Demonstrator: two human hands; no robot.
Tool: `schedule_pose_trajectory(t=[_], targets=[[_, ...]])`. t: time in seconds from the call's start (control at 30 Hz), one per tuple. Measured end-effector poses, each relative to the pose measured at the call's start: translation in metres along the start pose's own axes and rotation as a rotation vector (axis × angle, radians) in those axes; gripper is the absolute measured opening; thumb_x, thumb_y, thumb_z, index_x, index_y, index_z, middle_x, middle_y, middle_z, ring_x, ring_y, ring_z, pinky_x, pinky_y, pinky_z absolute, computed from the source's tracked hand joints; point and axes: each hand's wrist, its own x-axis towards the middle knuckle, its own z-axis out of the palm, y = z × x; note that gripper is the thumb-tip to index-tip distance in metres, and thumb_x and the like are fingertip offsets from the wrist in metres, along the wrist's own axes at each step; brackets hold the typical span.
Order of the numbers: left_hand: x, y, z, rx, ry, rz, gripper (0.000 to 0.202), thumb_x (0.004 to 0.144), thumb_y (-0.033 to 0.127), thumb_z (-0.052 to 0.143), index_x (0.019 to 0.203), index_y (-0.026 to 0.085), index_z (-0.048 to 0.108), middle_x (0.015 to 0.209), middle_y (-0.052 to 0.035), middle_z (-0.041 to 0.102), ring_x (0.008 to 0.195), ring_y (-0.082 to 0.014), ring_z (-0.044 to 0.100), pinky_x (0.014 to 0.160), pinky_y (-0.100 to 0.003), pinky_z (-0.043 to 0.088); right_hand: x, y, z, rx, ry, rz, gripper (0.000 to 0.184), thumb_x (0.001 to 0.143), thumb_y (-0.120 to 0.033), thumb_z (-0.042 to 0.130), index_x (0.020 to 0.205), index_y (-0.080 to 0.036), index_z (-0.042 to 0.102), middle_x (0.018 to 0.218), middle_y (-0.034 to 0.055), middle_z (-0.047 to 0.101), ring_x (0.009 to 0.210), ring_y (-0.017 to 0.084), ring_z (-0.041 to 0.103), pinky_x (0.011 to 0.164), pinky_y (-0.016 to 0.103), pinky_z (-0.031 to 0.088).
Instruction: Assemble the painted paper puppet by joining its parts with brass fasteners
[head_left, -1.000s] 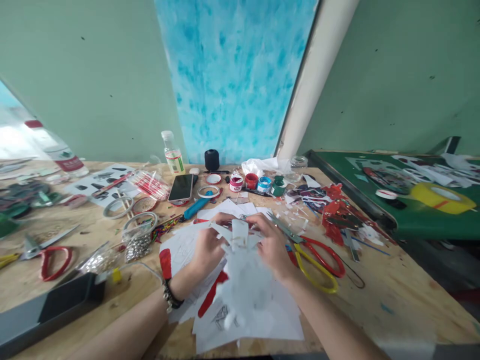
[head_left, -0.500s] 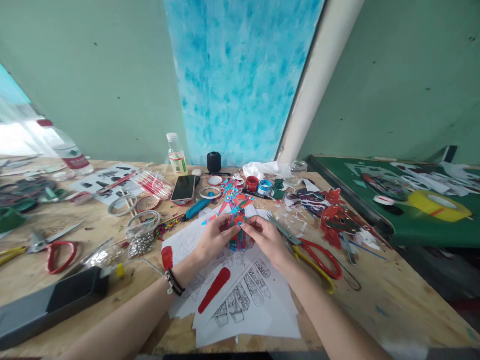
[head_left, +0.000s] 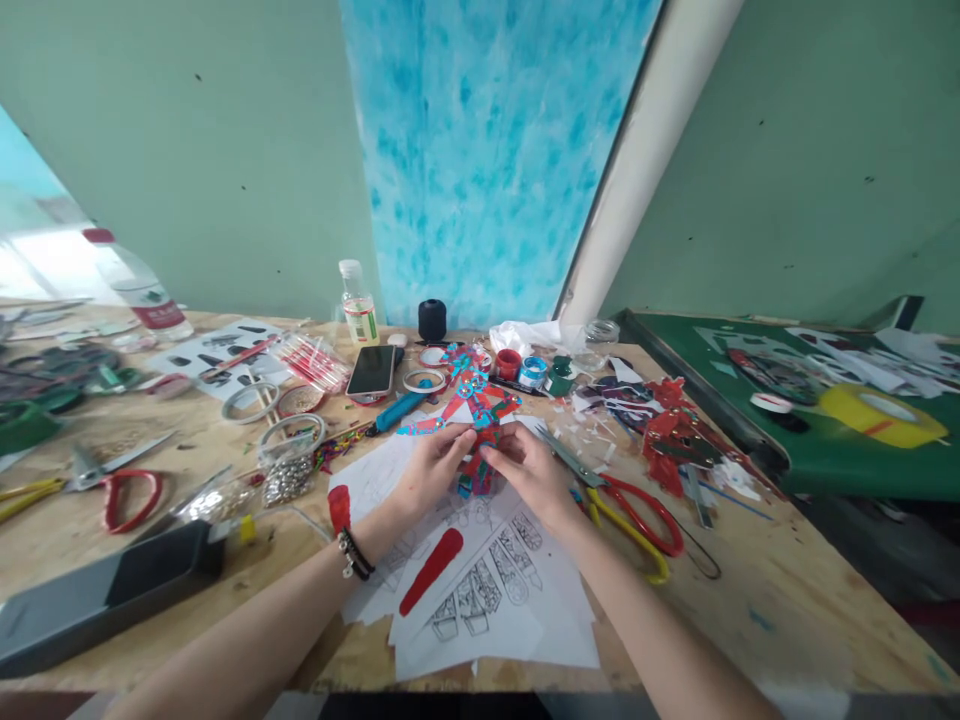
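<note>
My left hand (head_left: 427, 468) and my right hand (head_left: 525, 470) meet at the middle of the wooden table (head_left: 787, 600), both pinching a painted cut-out figure (head_left: 469, 400) in red, blue and teal. The figure stands tilted up and away from me, its lower part hidden between my fingers. A dark bead bracelet circles my left wrist. Under my hands lie white printed sheets (head_left: 480, 600) with black line drawings and a red cut-out strip (head_left: 431, 585).
Red and yellow scissors (head_left: 637, 520) lie right of my hands, red scissors (head_left: 112, 490) far left. Behind are a phone (head_left: 371, 370), tape rings, small paint pots (head_left: 525, 370), a bottle (head_left: 358, 305), a black spool. A dark box (head_left: 105, 590) sits front left; a green mat (head_left: 825, 440) with yellow tape right.
A second ago I held the cut-out with its white back toward me; it is now turned over, painted side showing, and raised slightly toward the back.
</note>
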Motion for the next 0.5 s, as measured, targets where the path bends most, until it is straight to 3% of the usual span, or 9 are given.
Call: schedule_pose_trajectory(t=[0.23,0.37,0.5], targets=[[0.0002,0.001,0.0022,-0.115,0.013,-0.003,0.036,0.095,0.055,0.061,0.086,0.021,0.067,0.082,-0.0021,0.063,0.073,-0.0182,0.061,0.07,-0.032,0.059,-0.001,-0.0015,0.0024,0.006,0.009,-0.033,0.033,0.083,-0.046,0.076,0.103,-0.025,0.06,0.096,0.0018,0.07,0.082,0.019,0.068,0.074,0.032,0.056],[0.001,0.0036,0.0012,-0.199,0.037,-0.026,0.039,0.092,0.057,0.065,0.084,0.019,0.069,0.081,-0.0029,0.062,0.076,-0.0186,0.062,0.073,-0.033,0.062,-0.0002,-0.0002,0.0004,-0.009,0.017,-0.062,0.032,0.085,-0.042,0.075,0.109,-0.025,0.062,0.098,0.0029,0.072,0.092,0.022,0.07,0.081,0.033,0.056],[0.0003,0.007,0.0003,-0.309,0.023,-0.089,0.04,0.092,0.058,0.067,0.092,0.019,0.075,0.093,-0.0073,0.071,0.088,-0.0229,0.066,0.074,-0.034,0.062,0.0013,0.0025,-0.0015,-0.018,0.024,-0.069,0.03,0.087,-0.042,0.072,0.11,-0.025,0.064,0.102,0.0044,0.074,0.095,0.023,0.072,0.083,0.035,0.056]])
